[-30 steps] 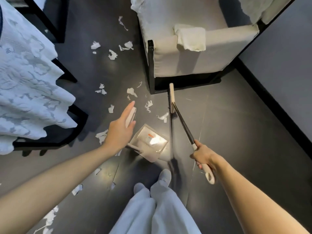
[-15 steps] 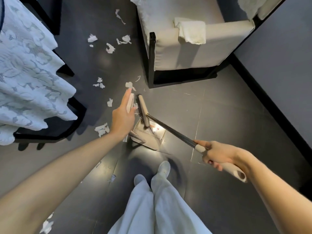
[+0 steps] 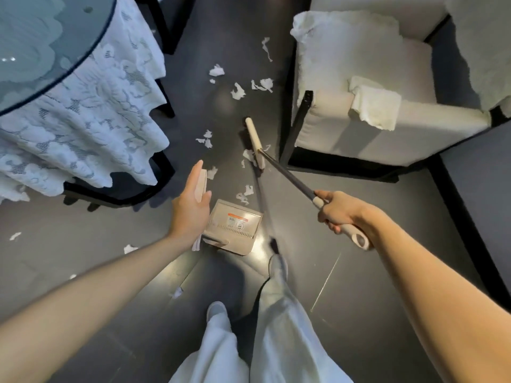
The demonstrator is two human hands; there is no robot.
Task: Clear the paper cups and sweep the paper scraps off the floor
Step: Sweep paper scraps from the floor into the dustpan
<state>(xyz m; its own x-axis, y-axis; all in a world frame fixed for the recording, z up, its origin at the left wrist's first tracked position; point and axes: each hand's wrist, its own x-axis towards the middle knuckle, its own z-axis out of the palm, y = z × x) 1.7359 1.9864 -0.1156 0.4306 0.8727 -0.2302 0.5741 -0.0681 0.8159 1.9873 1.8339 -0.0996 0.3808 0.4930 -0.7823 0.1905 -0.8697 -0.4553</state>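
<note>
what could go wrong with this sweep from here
1. The broom is close to the chair leg; a stroke may knock it or flick scraps under the chair.
2. The left hand rests on the dustpan handle with straight fingers, so the dustpan may slide when pushed.
3. Stray scraps off to the left may get missed.

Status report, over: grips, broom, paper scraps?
Left grip rests flat on dustpan handle; right grip holds broom. Scraps lie between broom head and dustpan. Chair leg close beside broom head.
</note>
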